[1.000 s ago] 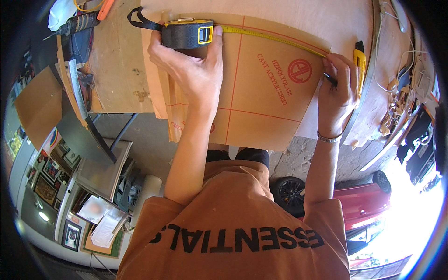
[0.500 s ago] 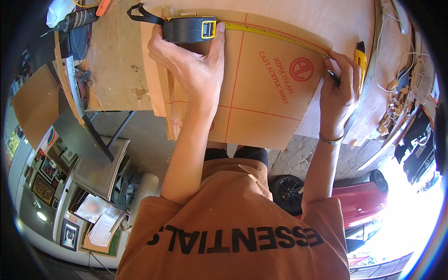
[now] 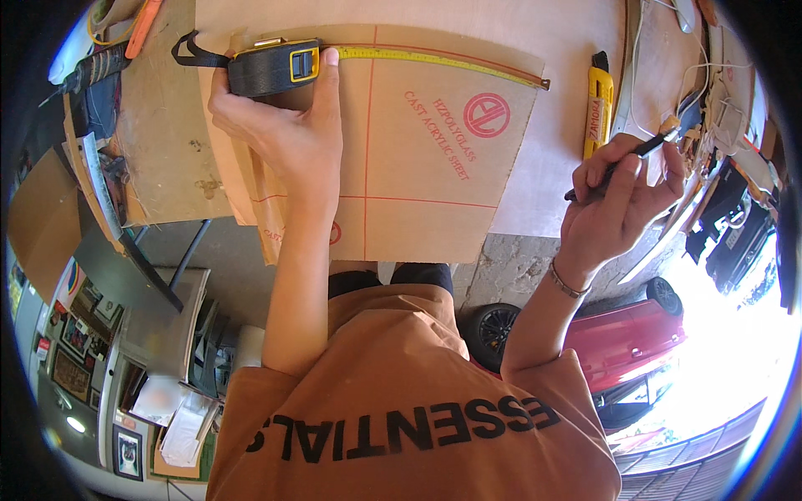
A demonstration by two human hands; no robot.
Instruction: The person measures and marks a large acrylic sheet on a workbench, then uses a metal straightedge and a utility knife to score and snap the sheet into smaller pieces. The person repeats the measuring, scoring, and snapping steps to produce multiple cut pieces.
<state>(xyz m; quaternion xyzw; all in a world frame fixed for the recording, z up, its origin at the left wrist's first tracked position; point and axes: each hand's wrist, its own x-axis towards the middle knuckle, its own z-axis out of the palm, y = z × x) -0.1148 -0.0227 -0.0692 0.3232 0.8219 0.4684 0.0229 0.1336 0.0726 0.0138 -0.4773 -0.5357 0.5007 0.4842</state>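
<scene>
Paper-covered sheet [image 3: 426, 159] lies on the desk [image 3: 568, 125], its near edge overhanging. Tape measure [image 3: 271, 68] sits at the sheet's far left corner — blade run rightward along the far edge. Utility knife [image 3: 596, 104] lies on the desk just right of the sheet.

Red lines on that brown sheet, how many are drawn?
2 on the brown sheet: one long red line running away from the person beside the left hand, one crossing red line nearer the sheet's near edge. The forearm may hide more.
</scene>
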